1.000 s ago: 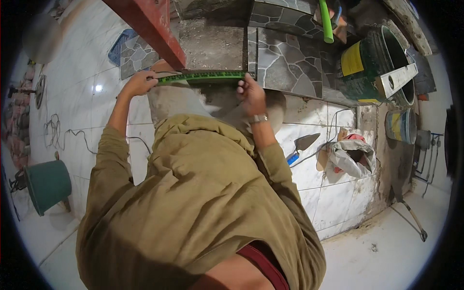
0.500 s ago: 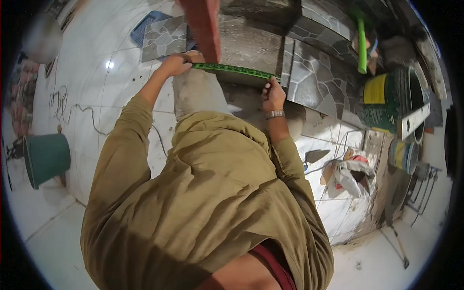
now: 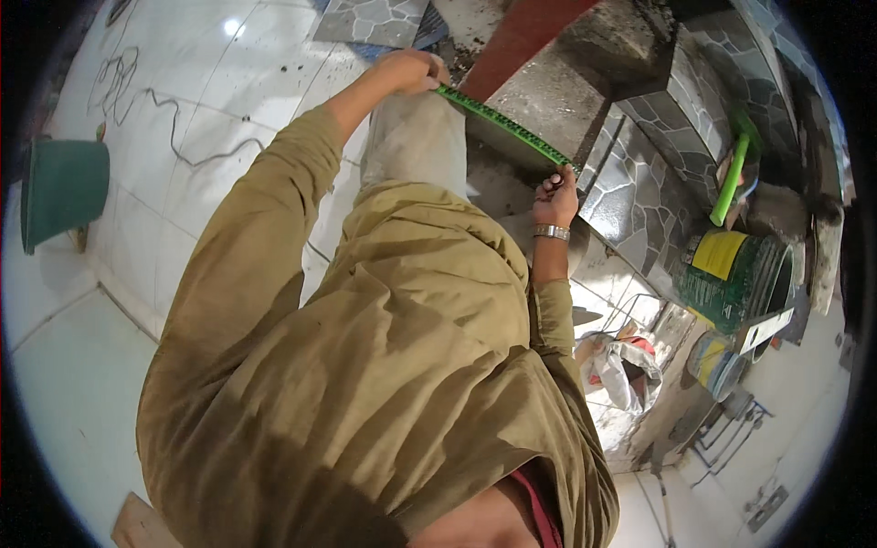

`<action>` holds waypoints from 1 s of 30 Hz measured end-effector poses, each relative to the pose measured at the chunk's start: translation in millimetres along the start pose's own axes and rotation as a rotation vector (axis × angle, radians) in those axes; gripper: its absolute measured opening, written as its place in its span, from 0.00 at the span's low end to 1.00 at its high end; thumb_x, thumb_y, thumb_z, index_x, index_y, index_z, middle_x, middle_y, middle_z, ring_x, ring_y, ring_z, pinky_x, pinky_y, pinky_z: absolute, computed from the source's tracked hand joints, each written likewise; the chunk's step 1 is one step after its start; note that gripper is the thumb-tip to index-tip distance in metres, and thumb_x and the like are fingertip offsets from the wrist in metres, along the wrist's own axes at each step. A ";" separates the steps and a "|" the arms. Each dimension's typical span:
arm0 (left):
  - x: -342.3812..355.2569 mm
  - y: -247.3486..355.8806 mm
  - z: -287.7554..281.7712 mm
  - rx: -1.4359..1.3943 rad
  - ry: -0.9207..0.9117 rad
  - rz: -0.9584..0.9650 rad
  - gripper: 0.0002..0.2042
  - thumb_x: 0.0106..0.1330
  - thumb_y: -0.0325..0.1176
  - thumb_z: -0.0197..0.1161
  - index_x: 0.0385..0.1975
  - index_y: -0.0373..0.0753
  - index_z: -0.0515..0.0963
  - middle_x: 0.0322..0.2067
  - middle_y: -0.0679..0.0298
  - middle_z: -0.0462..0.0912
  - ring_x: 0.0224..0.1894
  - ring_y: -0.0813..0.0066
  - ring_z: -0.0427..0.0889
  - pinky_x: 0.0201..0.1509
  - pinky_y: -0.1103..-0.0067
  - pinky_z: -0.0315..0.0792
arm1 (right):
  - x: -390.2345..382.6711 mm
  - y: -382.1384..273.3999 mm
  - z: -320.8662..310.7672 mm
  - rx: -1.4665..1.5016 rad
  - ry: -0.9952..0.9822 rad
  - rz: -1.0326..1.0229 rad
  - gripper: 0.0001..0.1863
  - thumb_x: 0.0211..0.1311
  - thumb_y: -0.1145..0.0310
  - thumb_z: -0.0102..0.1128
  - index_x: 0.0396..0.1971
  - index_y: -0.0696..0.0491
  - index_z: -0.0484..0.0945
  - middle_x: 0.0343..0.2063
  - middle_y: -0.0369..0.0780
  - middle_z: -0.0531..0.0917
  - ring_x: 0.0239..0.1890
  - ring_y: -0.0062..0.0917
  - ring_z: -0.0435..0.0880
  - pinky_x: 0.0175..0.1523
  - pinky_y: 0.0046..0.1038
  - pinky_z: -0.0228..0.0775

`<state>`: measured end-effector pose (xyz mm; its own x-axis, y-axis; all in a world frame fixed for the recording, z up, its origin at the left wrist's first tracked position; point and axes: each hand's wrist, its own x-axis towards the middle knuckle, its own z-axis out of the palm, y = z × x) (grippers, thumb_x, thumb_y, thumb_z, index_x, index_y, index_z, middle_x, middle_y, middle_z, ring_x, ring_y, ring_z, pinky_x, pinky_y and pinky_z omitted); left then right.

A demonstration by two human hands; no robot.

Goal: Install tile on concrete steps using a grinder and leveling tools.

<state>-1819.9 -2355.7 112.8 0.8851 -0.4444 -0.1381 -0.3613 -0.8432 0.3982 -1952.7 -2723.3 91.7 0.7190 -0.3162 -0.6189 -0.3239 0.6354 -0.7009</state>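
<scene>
A green measuring tape strip (image 3: pixel 507 123) with black markings is stretched between my two hands, slanting down to the right. At its upper left end, my left hand (image 3: pixel 411 71) pinches it beside the foot of a red post (image 3: pixel 530 41). The lower right end is in the closed fingers of my right hand (image 3: pixel 555 198), which has a metal-banded watch (image 3: pixel 551 231) at the wrist. The strip runs along the front of a rough concrete step (image 3: pixel 571 78), by the edge of stone-patterned tiles (image 3: pixel 630 183). Palm-side fingers of my left hand are hidden.
Tiled steps rise at the right, with a green handle (image 3: pixel 731 178) on them. A green bucket with a yellow label (image 3: pixel 726 274), a smaller bucket (image 3: pixel 715 365) and a white bag (image 3: pixel 630 374) stand below. At left are a dark green bucket (image 3: pixel 68 192) and a cord (image 3: pixel 174 128).
The view has turned, and the surroundings have swung round in the picture. The strip, nearly level before, now slants down to the right. Both hands keep their hold on it.
</scene>
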 end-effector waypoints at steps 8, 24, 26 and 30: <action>-6.3 -3.0 2.7 -0.019 0.034 -0.073 0.17 0.60 0.48 0.61 0.35 0.40 0.85 0.38 0.51 0.85 0.44 0.49 0.83 0.50 0.60 0.75 | 3.8 4.2 1.3 -0.003 -0.038 -0.025 0.10 0.70 0.57 0.60 0.33 0.46 0.76 0.17 0.29 0.73 0.18 0.17 0.69 0.21 0.21 0.55; -64.8 42.1 -27.1 -0.274 -0.092 0.079 0.12 0.64 0.40 0.60 0.33 0.35 0.80 0.30 0.52 0.82 0.33 0.58 0.79 0.40 0.66 0.72 | -71.3 -58.8 -18.2 -0.098 0.024 -0.212 0.06 0.64 0.67 0.64 0.33 0.49 0.75 0.21 0.32 0.77 0.18 0.15 0.74 0.17 0.17 0.57; -63.6 79.0 -31.0 -0.298 -0.174 0.124 0.13 0.64 0.40 0.60 0.33 0.35 0.80 0.30 0.51 0.82 0.34 0.57 0.80 0.40 0.66 0.72 | -78.8 -78.4 -38.4 -0.067 0.057 -0.297 0.06 0.64 0.69 0.64 0.37 0.51 0.76 0.23 0.33 0.78 0.18 0.14 0.74 0.16 0.17 0.57; -24.9 153.2 -18.9 -0.317 -0.279 0.172 0.14 0.63 0.41 0.59 0.35 0.35 0.81 0.33 0.49 0.83 0.37 0.53 0.82 0.42 0.65 0.73 | -69.1 -125.7 -92.2 -0.036 0.167 -0.541 0.16 0.63 0.72 0.65 0.50 0.58 0.78 0.25 0.34 0.80 0.19 0.14 0.75 0.17 0.16 0.58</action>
<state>-1891.7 -2468.1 194.4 0.6915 -0.6712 -0.2671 -0.3500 -0.6347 0.6889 -2018.4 -2846.2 189.9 0.6823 -0.6992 -0.2135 0.0413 0.3283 -0.9437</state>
